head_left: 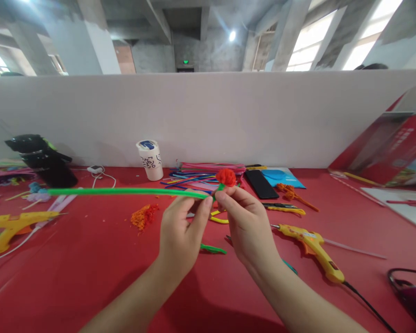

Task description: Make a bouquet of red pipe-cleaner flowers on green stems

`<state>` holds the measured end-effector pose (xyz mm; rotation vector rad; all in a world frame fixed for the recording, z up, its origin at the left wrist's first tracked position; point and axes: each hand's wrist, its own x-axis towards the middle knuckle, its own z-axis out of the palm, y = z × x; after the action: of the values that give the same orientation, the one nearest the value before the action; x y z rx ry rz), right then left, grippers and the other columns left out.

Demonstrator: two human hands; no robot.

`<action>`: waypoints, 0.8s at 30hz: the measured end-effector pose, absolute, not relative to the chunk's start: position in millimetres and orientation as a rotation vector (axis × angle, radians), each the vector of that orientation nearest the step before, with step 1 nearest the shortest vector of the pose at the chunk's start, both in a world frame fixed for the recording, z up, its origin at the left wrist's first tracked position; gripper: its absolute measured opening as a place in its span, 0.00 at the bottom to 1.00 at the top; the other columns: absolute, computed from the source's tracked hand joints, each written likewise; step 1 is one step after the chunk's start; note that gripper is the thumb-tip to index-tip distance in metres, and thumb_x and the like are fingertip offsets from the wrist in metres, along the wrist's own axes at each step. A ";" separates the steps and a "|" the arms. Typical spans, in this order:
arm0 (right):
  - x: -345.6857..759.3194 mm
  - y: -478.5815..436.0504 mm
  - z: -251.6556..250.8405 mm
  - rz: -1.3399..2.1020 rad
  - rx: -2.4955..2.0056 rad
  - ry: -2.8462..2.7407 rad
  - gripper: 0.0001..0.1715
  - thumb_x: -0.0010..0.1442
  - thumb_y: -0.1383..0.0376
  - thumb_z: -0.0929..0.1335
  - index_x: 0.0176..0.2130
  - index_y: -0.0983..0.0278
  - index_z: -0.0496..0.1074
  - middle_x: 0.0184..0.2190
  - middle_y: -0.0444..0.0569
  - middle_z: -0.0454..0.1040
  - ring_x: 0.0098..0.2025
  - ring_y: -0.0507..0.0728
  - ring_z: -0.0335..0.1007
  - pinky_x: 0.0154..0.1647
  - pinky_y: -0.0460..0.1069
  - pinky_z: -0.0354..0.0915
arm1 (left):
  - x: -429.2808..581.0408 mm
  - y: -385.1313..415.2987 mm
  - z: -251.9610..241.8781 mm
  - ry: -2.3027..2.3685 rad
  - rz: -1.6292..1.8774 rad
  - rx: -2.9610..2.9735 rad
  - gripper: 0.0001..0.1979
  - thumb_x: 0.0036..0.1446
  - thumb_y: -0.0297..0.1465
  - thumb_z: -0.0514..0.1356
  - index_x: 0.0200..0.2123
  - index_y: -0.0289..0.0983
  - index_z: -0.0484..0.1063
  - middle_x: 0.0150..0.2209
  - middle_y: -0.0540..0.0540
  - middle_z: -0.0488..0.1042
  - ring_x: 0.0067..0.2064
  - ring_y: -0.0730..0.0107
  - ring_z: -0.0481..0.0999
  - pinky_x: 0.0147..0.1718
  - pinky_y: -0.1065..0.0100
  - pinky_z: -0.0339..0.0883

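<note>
My left hand (pixel 182 222) pinches a long green pipe cleaner (pixel 125 192) near its right end; the rest of it stretches out level to the left. Close beside it, my right hand (pixel 247 217) is closed on the short green stem of a red fuzzy flower (pixel 225 176), whose head sticks up above the fingertips. Both sets of fingertips meet above the table, and the exact joint between pipe cleaner and stem is hidden by them. Below the hands lies a green fuzzy piece (pixel 213 249), partly covered by my left hand.
Yellow glue guns lie at right (pixel 312 247) and left (pixel 19 226). Behind my hands are a bundle of pipe cleaners (pixel 208 167), a black phone (pixel 261 184), a utility knife (pixel 284 208) and a white cup (pixel 150 161). Orange fuzz (pixel 143 217) lies left; a black bottle (pixel 45 162) stands farther off.
</note>
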<state>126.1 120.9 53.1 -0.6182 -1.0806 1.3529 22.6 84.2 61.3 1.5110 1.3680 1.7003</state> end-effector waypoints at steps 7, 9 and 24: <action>129.7 115.9 56.8 1.508 -0.442 -1.171 0.05 0.56 0.64 0.67 0.28 0.61 0.67 0.20 0.39 0.66 0.20 0.50 0.63 0.23 0.47 0.64 | 19.2 88.0 70.5 0.834 1.369 0.850 0.09 0.53 0.33 0.59 0.27 0.33 0.73 0.21 0.50 0.69 0.22 0.79 0.66 0.21 0.76 0.61; 130.7 116.2 55.7 1.543 -0.436 -1.178 0.05 0.56 0.64 0.67 0.28 0.62 0.68 0.21 0.40 0.67 0.21 0.50 0.65 0.24 0.47 0.65 | 16.9 87.6 72.0 0.781 1.312 0.770 0.08 0.53 0.32 0.60 0.26 0.32 0.72 0.20 0.51 0.66 0.21 0.82 0.64 0.20 0.79 0.59; 126.8 116.7 53.8 1.278 -0.608 -1.144 0.05 0.50 0.64 0.72 0.26 0.60 0.71 0.23 0.40 0.68 0.27 0.49 0.63 0.31 0.44 0.63 | 19.5 79.5 68.7 1.449 1.665 1.668 0.09 0.58 0.33 0.54 0.26 0.37 0.67 0.24 0.51 0.69 0.27 0.75 0.67 0.28 0.74 0.62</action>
<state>126.8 116.7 53.8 -0.6079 -1.1444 1.2778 19.5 79.5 68.7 1.6678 1.4494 1.6648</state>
